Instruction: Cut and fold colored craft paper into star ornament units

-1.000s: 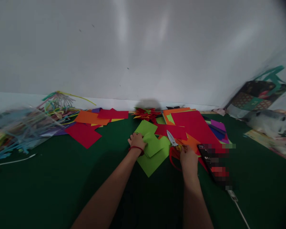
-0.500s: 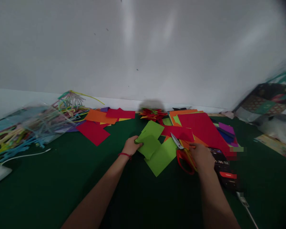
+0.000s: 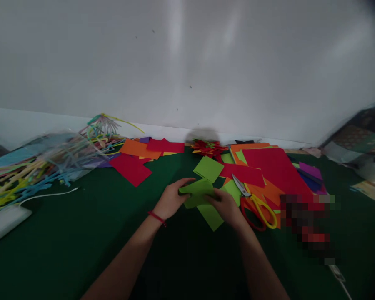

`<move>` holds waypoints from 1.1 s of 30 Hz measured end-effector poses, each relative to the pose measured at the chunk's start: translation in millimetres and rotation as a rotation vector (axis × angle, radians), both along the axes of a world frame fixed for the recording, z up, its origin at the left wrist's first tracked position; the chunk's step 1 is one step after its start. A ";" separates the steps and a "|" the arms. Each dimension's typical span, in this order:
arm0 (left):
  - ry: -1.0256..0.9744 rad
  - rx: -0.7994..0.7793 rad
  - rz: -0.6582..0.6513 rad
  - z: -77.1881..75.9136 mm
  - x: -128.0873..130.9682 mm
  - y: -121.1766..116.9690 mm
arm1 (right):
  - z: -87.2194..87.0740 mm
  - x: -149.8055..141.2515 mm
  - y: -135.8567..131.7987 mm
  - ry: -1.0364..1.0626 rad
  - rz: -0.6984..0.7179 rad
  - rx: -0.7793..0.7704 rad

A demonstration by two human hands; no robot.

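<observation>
A green sheet of paper [image 3: 198,192] is held up between both my hands and bends slightly. My left hand [image 3: 171,198] pinches its left edge, with a red band at the wrist. On the opposite edge my right hand [image 3: 226,206] is closed, thumb near the front of the sheet. Behind it lie more green paper squares [image 3: 209,168]. Another green sheet [image 3: 214,218] rests on the table underneath, partly hidden by the held one. Just right of my right hand, scissors [image 3: 258,206] with red and yellow handles lie with blades toward the wall.
Red and orange sheets [image 3: 268,166] are stacked at the right, with more coloured paper [image 3: 134,168] at left. A red paper flower-like pile [image 3: 208,148] stands by the wall. Pipe cleaners [image 3: 43,171] in a plastic bag and a white power strip [image 3: 9,227] lie far left.
My right hand has left the scissors, which now lie on the table, and moved left to grip the green sheet. My left hand has drawn that sheet off the other green squares.
</observation>
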State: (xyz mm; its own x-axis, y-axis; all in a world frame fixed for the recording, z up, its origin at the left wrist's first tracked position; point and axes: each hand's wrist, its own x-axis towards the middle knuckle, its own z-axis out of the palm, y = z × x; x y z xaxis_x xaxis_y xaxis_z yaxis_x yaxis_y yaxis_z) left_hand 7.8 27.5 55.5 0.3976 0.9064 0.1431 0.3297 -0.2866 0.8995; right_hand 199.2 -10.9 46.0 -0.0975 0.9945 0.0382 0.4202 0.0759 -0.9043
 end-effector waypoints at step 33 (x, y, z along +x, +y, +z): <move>-0.071 0.025 0.107 -54.1 -4.7 9.7 | -44.0 10.4 7.1 -0.262 -0.172 0.301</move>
State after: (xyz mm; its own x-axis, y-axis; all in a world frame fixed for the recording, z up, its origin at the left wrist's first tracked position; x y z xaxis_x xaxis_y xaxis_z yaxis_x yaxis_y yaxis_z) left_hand 3.1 37.1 1.5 0.2873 0.9388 0.1901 0.2956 -0.2756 0.9147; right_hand 209.6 -3.8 2.0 0.0237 0.9456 0.3245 0.6620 0.2284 -0.7139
